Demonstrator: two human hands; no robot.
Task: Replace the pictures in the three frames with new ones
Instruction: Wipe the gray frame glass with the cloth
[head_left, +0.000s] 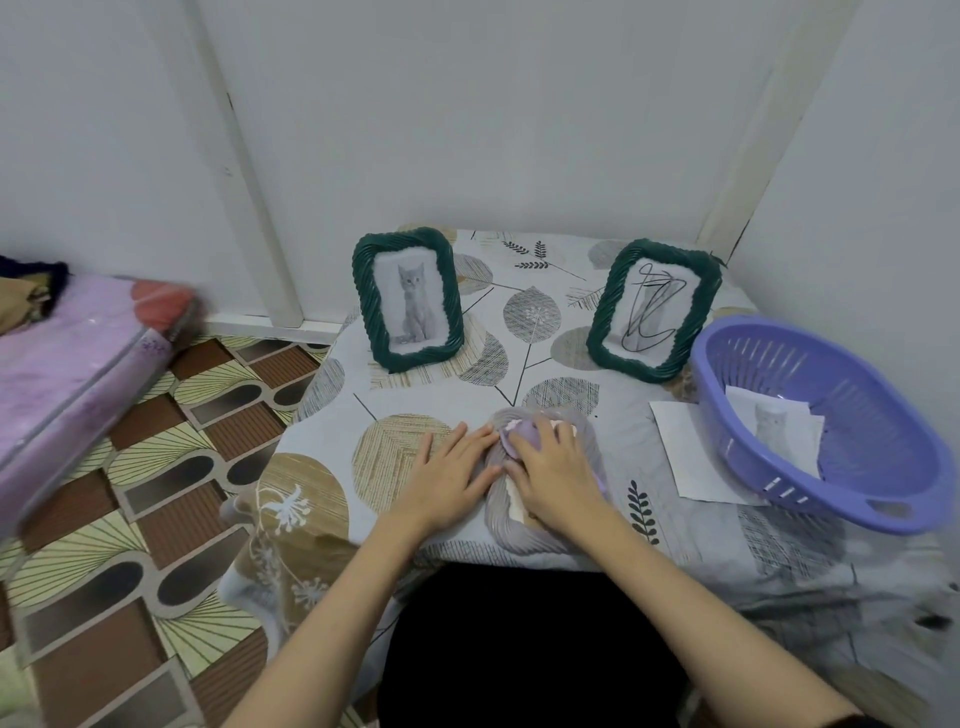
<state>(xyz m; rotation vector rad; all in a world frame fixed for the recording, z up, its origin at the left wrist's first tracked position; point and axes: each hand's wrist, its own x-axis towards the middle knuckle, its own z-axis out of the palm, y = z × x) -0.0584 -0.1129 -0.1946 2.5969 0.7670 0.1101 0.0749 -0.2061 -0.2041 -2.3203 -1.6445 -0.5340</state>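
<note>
Two green twisted-rim picture frames stand upright on the table. The left frame (407, 300) shows a clean grey cat picture. The right frame (653, 309) holds a cat picture scribbled over in black. A third, lilac frame (519, 514) lies face down near the table's front edge. My left hand (451, 475) rests flat against its left side. My right hand (553, 470) presses on its back, fingers over a lilac stand piece (521, 435). A cat picture (779, 431) lies in the purple basket (852, 499), and a white sheet (685, 457) sits partly under the basket.
The table (571, 364) wears a leaf-patterned cloth and fills a white-walled corner. A pink mattress (67, 364) lies on the patterned floor at the left. My dark lap (530, 649) is below the table's front edge.
</note>
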